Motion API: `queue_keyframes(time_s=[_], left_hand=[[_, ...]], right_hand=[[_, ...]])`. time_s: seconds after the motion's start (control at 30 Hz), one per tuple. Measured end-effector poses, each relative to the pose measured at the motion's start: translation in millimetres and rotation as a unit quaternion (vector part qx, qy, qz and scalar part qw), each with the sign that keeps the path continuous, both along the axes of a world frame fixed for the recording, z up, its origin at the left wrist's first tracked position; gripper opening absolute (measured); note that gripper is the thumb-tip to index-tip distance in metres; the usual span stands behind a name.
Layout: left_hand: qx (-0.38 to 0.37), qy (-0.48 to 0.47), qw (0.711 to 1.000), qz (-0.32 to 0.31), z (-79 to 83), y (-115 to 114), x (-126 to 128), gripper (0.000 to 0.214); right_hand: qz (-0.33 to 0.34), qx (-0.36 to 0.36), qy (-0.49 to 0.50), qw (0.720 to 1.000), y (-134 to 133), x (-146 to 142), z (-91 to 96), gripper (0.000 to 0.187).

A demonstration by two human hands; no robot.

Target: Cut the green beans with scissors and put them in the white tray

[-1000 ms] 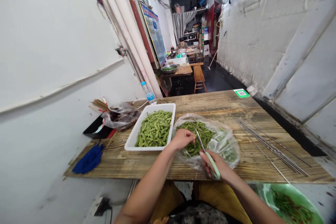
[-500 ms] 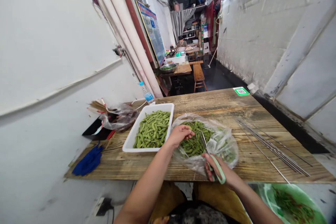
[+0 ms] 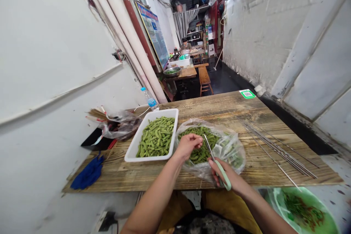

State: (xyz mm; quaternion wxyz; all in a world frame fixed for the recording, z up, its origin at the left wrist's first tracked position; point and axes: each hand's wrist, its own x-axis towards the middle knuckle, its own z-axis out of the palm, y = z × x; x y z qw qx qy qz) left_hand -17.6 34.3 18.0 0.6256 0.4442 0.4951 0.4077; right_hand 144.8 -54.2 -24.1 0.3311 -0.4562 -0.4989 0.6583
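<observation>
My left hand (image 3: 190, 144) is closed in a pinch over a clear plastic bag (image 3: 238, 146) of green edamame pods (image 3: 201, 153). Whatever sits between its fingertips is too small to make out. My right hand (image 3: 223, 175) grips scissors (image 3: 225, 180) with pale green handles. Their metal blades point up and left, with the tips close beside my left fingertips. To the left of the bag stands a white tray (image 3: 127, 157) heaped with loose edamame pods (image 3: 157, 137).
Thin metal skewers (image 3: 279, 150) lie on the wooden table (image 3: 219, 106) at right. At left are a blue cloth (image 3: 87, 173), a bag of sticks (image 3: 120, 122) and a water bottle (image 3: 151, 100). A green tub (image 3: 309, 212) stands below. Farther back, a person (image 3: 185, 45) sits.
The scissors' blades have drawn closer together and their tips have moved up and left, nearer my left fingertips. My view has shifted slightly.
</observation>
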Motion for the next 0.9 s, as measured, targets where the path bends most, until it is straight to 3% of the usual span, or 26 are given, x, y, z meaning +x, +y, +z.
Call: queue_keyframes(time_s=[0.3,0.5,0.57,0.63,0.7,0.77,0.83,0.9], left_hand=[[-0.053,-0.047,0.997,0.002,-3.0,-10,4,0.036],[-0.050,-0.035,0.996,0.058,-7.3,3,1,0.023],[-0.033,0.000,0.996,0.085,-6.9,16,-3,0.016],[0.012,0.103,0.990,0.097,-7.9,31,-5,0.007],[0.081,0.252,0.961,0.075,-11.6,44,-5,0.006],[0.131,0.384,0.914,0.013,-17.4,54,-2,0.007],[0.152,0.467,0.869,-0.059,-23.4,60,2,0.009],[0.164,0.497,0.847,-0.098,-27.3,61,5,0.010]], right_hand=[[-0.002,0.004,0.009,1.000,-2,-4,12.4,0.045],[-0.040,-0.045,0.019,0.998,3,-1,-6.2,0.046],[-0.043,-0.048,0.024,0.998,5,2,-11.7,0.047],[-0.029,-0.039,0.023,0.999,6,6,-13.9,0.046],[-0.025,-0.027,0.023,0.999,6,10,-13.7,0.045],[-0.027,-0.023,0.027,0.999,6,12,-12.6,0.045],[-0.027,-0.020,0.022,0.999,5,14,-11.5,0.046],[-0.025,-0.012,0.011,1.000,4,14,-10.4,0.047]])
